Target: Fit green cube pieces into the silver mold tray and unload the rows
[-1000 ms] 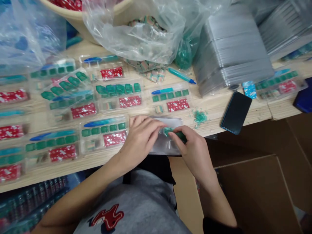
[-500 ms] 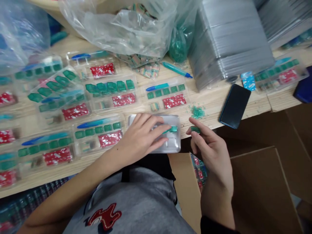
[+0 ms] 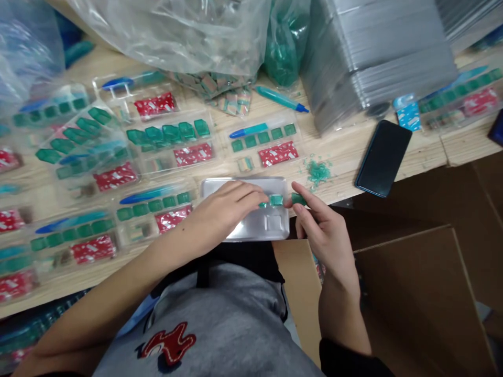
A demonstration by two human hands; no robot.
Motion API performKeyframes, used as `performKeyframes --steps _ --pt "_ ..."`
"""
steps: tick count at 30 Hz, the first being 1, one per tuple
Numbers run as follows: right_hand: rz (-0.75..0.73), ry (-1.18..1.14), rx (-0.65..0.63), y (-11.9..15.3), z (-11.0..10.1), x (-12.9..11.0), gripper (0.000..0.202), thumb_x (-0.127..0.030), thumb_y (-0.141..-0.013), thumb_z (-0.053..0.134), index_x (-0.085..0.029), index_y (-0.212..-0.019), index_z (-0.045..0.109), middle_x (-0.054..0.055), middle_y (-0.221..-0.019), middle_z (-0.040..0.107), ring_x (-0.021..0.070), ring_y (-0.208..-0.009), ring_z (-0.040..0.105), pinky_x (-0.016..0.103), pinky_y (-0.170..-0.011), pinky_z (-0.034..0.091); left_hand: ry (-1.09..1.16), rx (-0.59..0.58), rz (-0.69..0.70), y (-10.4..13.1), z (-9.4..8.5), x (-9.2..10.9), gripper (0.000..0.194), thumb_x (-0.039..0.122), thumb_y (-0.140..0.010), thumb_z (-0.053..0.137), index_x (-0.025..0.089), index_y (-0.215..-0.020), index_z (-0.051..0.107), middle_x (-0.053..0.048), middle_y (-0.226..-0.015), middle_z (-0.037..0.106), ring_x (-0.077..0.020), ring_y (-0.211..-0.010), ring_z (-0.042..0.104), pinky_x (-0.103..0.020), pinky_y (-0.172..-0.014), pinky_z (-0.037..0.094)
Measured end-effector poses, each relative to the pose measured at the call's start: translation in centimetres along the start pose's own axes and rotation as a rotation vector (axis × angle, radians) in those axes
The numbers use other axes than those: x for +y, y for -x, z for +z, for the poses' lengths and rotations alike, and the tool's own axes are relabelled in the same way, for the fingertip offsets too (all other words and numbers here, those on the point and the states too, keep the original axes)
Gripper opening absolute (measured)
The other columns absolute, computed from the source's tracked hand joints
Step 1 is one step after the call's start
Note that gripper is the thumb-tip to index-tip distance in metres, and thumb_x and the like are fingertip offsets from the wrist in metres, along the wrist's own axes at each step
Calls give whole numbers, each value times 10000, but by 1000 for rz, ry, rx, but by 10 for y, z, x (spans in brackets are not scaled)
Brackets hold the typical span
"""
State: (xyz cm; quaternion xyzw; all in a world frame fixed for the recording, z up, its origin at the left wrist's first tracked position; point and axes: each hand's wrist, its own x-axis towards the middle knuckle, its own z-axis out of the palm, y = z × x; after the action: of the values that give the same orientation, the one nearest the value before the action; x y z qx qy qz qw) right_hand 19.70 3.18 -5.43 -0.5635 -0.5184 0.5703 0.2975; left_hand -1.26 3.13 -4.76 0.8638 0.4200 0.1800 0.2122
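Note:
A silver plastic tray [image 3: 251, 230] with moulded hollows lies at the bench's front edge. My left hand [image 3: 231, 207] reaches over it, fingers curled together and fingertips on a translucent green block [image 3: 263, 205]. Just right of those fingertips, a second green block [image 3: 276, 200] sits in the tray's upper row. My right hand [image 3: 324, 217] is at the tray's right end, pinching another green block [image 3: 298, 199] between thumb and forefinger. My left hand covers the tray's left half.
Filled trays with blue pens, green blocks and red packets [image 3: 279, 153] stand to the left and behind. Green crumbs [image 3: 318, 172], a phone [image 3: 383, 158] and a teal pen [image 3: 281, 99] lie nearby. Stacked silver trays [image 3: 385, 57] and plastic bags [image 3: 176, 36] stand behind; a cardboard box [image 3: 416, 293] is below.
My right hand has moved left with its green block, up to the tray's right end. My left fingers have drawn in slightly, leaving the upper-row block uncovered. The view has shifted a little.

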Motion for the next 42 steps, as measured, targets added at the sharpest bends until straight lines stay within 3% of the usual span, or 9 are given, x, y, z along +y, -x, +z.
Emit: performKeyframes --steps 6,11,16,21,25,29,33,37,42 --pt "-36 -255 57 1 6 -5 216 -331 -850 637 -221 -1024 573 -30 -740 692 23 -383 425 164 -383 361 -53 -14 -24 -1 0 4 176 213 -967 492 132 -1103 570 -102 -1080 642 -231 -1002 587 -372 -871 493" --pt "26 -545 -169 3 16 -13 316 -442 -757 734 -217 -874 545 -80 -562 610 21 -315 372 150 -329 302 253 227 -119 3 -13 21 230 214 -967 508 177 -1193 525 -86 -1130 629 -183 -1077 591 -333 -919 494" --pt "41 -582 -239 7 22 -19 277 -426 -768 728 -214 -920 634 -109 -443 474 33 -297 354 151 -309 289 226 277 -114 5 -26 34 178 251 -971 508 203 -1131 569 -70 -1046 653 -174 -980 628 -317 -829 523" --pt "71 -527 -288 8 23 -28 253 -376 -726 776 -201 -843 636 -54 -559 626 23 -336 395 133 -312 300 50 268 -4 12 -33 31 181 207 -953 536 171 -1116 606 -82 -1016 680 -196 -934 635 -335 -797 515" --pt "87 -484 -340 4 28 -30 323 -419 -661 815 -192 -807 639 -32 -631 653 11 -349 359 125 -289 271 97 221 23 16 -38 26 198 156 -975 462 203 -1095 612 -42 -962 694 -173 -882 635 -325 -776 511" --pt "91 -453 -335 4 36 -30 308 -419 -697 792 -226 -914 690 -20 -747 685 2 -351 339 141 -290 266 16 308 -9 19 -35 21 146 149 -958 487 185 -1017 615 -45 -895 685 -179 -803 615 -339 -731 494" --pt "17 -265 -239 5 36 -30 231 -383 -769 741 -250 -957 723 -24 -689 680 29 -360 366 182 -332 336 11 397 -70 28 -24 16 125 178 -964 492 201 -1010 606 -43 -927 676 -176 -824 609 -348 -763 492" --pt "-272 191 -26 -6 31 -30 89 -292 -796 724 -249 -872 737 -10 -747 711 90 -535 546 233 -531 493 133 483 -293 42 -16 6 176 155 -962 497 202 -1108 583 -49 -1019 657 -173 -974 612 -335 -843 503" --pt "-553 623 -240 -26 27 -32 230 -203 -911 570 -218 -1110 685 47 -1009 728 158 -862 681 289 -746 547 210 471 -354 54 -15 -3 166 121 -943 516 218 -1038 612 -24 -985 660 -161 -956 622 -325 -842 515"
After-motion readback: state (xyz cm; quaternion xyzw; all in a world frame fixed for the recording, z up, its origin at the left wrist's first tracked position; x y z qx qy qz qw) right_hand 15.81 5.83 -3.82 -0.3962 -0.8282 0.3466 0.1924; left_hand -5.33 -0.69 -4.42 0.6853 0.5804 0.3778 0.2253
